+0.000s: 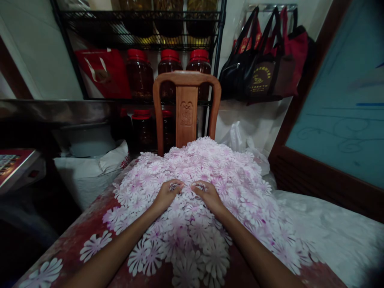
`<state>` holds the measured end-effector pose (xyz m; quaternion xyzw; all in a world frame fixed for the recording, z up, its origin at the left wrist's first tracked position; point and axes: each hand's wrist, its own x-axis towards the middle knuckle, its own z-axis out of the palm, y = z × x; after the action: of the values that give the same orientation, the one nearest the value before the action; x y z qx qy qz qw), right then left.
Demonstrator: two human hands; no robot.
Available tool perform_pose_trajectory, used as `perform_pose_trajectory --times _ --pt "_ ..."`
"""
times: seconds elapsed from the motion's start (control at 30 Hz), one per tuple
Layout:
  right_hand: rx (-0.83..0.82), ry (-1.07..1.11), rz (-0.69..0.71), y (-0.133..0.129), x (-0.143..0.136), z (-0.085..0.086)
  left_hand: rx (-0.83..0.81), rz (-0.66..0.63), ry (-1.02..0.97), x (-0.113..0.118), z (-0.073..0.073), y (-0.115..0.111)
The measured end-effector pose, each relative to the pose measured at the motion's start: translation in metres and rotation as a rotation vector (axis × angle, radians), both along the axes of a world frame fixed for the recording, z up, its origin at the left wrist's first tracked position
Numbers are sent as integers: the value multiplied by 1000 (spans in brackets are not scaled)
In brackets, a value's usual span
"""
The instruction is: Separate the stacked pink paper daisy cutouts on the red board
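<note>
A large heap of pale pink and white flower-shaped pieces (216, 168) covers the middle of a dark red table (81, 224). Over the heap's centre, my left hand (168, 193) has its fingers curled, with a flower piece pinched at the thumb. Just to its right, my right hand (208, 193) is closed in the same way on another flower piece. A small gap separates the two thumbs. Single flower pieces (95, 245) lie at the table's left side.
Behind the table stands a carved wooden chair (186, 108). A black rack (144, 16) holds red-lidded jars (139, 76) and a red bag (103, 74). Handbags (258, 72) hang at the right. White sacks (90, 176) flank the table, and a teal panel (342, 108) leans right.
</note>
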<state>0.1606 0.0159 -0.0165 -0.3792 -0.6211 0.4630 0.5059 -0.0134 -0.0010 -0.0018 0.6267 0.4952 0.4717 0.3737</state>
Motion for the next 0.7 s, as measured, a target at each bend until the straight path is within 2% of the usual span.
perform_pose_trajectory --times 0.47,0.7 --pt "-25 16 -33 -3 -2 3 17 -22 -37 2 2 -1" --pt "-35 40 -39 -2 -1 1 5 29 -130 5 3 -4"
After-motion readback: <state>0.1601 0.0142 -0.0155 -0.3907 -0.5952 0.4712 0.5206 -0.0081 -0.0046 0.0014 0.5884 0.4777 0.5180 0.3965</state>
